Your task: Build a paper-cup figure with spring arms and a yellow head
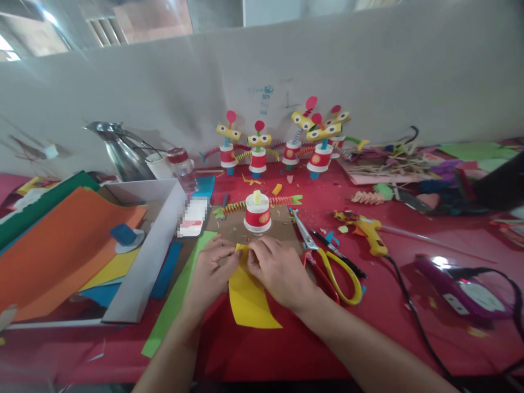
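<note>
A yellow paper strip point(251, 300) lies at the middle front of the red table, its far end pinched between both hands. My left hand point(215, 267) grips the strip's left edge with fingers closed. On the right edge, my right hand point(278, 267) is closed round the paper, thumb against fingers. Just beyond them, a red and white paper cup figure point(257, 218) with coiled paper arms stands on a brown board point(282, 229). A green paper strip point(167, 316) runs beneath my left forearm.
Scissors point(344, 281), a yellow glue gun point(371, 232) and its black cord are at right. A white box point(151, 273) with coloured paper stands left. Several finished figures point(257, 158) line the wall. A phone point(192, 218) and a jar point(184, 172) are left of the board.
</note>
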`<action>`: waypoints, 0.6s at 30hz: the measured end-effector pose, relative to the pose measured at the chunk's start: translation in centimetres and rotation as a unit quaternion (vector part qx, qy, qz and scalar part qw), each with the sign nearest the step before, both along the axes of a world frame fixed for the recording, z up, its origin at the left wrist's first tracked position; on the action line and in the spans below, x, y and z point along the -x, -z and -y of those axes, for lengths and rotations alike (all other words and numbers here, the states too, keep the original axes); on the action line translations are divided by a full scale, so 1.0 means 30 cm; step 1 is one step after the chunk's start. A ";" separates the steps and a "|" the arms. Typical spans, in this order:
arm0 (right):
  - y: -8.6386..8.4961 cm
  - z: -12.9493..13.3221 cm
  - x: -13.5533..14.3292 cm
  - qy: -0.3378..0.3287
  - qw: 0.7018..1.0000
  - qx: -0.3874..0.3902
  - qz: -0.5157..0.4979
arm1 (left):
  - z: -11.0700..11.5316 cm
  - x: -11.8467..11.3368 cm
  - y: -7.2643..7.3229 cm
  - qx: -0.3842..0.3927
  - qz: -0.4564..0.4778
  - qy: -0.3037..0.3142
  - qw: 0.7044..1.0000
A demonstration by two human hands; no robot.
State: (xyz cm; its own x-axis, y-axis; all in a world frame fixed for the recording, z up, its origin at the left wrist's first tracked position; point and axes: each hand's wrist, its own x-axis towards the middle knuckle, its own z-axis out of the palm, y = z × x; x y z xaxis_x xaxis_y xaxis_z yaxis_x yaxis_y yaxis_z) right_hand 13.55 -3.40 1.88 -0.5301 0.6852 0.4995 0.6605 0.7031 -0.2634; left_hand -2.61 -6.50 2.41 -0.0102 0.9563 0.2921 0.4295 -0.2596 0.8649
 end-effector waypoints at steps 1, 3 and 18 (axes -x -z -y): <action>0.003 -0.003 -0.002 -0.005 1.000 0.015 -0.013 | 0.000 0.000 -0.002 0.002 -0.001 0.000 1.000; 0.005 -0.016 -0.012 -0.021 0.995 0.063 -0.068 | 0.003 0.002 -0.009 0.010 0.009 -0.006 1.000; -0.085 0.006 -0.058 -0.284 0.924 0.177 -0.183 | 0.017 0.047 -0.007 0.080 0.239 -0.141 0.957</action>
State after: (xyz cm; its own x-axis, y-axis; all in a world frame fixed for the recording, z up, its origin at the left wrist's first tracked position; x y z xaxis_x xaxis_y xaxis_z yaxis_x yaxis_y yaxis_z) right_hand 15.29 -3.57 4.43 -0.6938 0.5034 0.5149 0.0321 0.7359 -0.6763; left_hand -4.01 -7.02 2.62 -0.3705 0.9280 0.0394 0.0074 -0.0394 0.9992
